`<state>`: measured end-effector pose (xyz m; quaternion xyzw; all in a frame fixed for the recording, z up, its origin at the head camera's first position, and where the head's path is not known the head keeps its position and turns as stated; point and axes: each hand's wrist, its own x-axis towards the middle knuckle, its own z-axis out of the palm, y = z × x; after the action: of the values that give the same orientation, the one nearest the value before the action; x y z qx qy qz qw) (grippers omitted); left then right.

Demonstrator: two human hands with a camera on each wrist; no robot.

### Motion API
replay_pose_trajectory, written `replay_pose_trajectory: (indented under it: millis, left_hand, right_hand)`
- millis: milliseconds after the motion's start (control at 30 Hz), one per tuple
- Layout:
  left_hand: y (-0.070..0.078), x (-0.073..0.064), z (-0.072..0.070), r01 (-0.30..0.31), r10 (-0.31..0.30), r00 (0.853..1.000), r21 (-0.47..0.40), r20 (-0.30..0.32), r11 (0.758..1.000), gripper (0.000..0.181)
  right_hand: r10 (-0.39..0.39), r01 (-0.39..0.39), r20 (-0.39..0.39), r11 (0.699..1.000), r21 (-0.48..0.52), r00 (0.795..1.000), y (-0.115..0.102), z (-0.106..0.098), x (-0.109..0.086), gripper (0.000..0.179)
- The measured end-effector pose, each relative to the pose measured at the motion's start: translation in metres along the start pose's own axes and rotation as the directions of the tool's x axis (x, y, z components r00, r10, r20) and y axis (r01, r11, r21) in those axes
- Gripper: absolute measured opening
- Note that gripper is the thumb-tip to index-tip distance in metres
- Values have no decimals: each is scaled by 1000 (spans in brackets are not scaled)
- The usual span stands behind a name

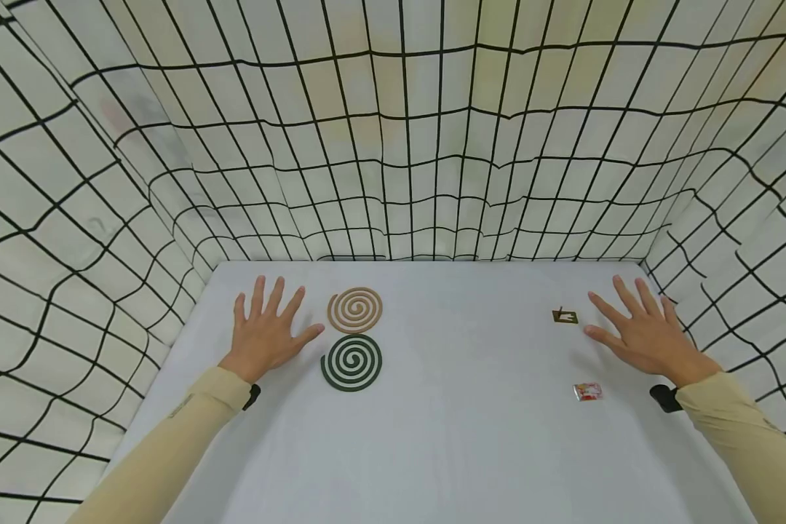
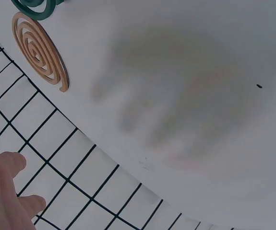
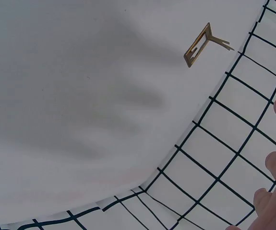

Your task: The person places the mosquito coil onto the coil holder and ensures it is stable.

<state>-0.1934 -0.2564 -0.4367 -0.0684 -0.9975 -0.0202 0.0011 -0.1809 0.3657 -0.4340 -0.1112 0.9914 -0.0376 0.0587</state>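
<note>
A white worktop [image 1: 458, 437] spreads beneath the fingers [image 1: 275, 297]. Beyond their tips rises a pale back wall [image 1: 422, 84] with a black grid [image 1: 403, 54]; gridded side walls [image 1: 59, 236] flank them outward. Yellowish patches [image 1: 501, 22], too blurred to identify, show high ahead.

Tan coil [image 1: 355, 309] beside green coil [image 1: 352, 361]

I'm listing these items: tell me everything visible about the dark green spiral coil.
The dark green spiral coil winds inward in several open turns, its outer end at left. Material is unclear. It lies flat on the white tabletop, touching or nearly touching the tan spiral coil beyond; the left hand doesn't touch it.
</note>
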Motion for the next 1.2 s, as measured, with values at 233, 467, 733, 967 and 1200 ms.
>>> replay_pose_trajectory:
  millis: [233, 467, 733, 967, 1200]
  left_hand:
    - [4, 9, 2, 0, 0, 1000, 0, 5, 1000, 89]
    - [9, 17, 8, 1, -1, 1000, 5, 27, 1000, 89]
    - [14, 22, 10, -13, 13, 1000, -4, 9, 1000, 87]
    - [20, 27, 14, -22, 23, 999, -40, 26, 999, 88]
    - [24, 32, 20, -27, 29, 998, -51, 49, 998, 87]
  right_hand:
    - [-4, 4, -7, 1000, -14, 1000, 7, 3, 5, 78]
    - [3, -3, 5, 1000, -2, 1000, 9, 8, 9, 77]
    - [3, -4, 23, 999, 50, 1000, 9, 16, 12, 79]
    - [1, -2, 15, 998, 67, 1000, 12, 24, 14, 79]
    - [-13, 13, 6, 998, 67, 1000, 16, 32, 15, 78]
